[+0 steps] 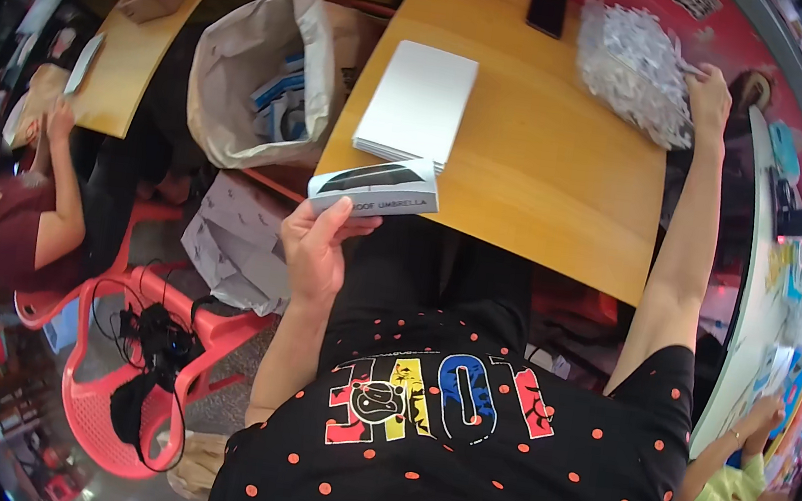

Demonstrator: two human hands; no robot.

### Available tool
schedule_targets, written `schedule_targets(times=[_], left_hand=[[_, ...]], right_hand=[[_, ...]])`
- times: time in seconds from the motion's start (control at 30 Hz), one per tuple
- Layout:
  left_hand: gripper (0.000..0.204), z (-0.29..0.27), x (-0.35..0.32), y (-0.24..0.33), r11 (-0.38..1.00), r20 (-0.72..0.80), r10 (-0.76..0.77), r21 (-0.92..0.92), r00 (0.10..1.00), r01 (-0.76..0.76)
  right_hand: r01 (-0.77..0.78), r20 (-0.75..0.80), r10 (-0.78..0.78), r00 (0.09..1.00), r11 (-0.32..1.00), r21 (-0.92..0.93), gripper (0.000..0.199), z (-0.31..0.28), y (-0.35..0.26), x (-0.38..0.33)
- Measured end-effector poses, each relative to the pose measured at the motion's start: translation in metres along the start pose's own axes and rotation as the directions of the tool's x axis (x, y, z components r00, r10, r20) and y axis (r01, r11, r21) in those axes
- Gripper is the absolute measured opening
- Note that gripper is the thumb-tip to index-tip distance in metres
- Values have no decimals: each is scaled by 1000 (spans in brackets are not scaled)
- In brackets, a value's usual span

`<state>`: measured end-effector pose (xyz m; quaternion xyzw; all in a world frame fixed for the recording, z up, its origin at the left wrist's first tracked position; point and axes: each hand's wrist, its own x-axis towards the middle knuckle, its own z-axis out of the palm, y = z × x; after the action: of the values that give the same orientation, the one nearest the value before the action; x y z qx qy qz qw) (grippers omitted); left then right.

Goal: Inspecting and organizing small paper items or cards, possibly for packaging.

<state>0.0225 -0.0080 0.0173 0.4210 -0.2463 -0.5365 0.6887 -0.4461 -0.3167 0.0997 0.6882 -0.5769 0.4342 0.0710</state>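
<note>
My left hand (315, 255) grips a small, flat cardboard box (378, 191) with a dark umbrella picture on it, at the near left edge of the table. Just beyond the box lies a stack of white cards or sheets (419, 103). At the far right, my right hand (708, 96) reaches to a heap of small whitish clear plastic pieces (638, 74), which seems to lie in a clear bag. Its fingers are closed at the heap's right edge; what they pinch is too small to make out.
A dark phone (547, 10) rests at the table's (529, 186) far side. Left of the table stands a large pale sack (227, 79) with blue and white packages inside. A red plastic chair (115, 416) holds black cables. Other people sit at left and lower right.
</note>
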Motion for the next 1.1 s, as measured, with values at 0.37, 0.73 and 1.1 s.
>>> schedule_targets(times=[0.37,0.73,1.1], left_hand=[[17,3,16,-12,993,-86,-62,-108,994,52],[18,7,13,-18,998,-22,40,38,999,-39],[17,2,10,-25,983,4,25,181,1000,-26]], right_hand=[[-368,490,-74,869,565,739,12,33,-281,-212],[-721,696,208,687,309,620,8,48,-290,-236],[-924,934,9,358,-144,355,16,56,-288,-238]])
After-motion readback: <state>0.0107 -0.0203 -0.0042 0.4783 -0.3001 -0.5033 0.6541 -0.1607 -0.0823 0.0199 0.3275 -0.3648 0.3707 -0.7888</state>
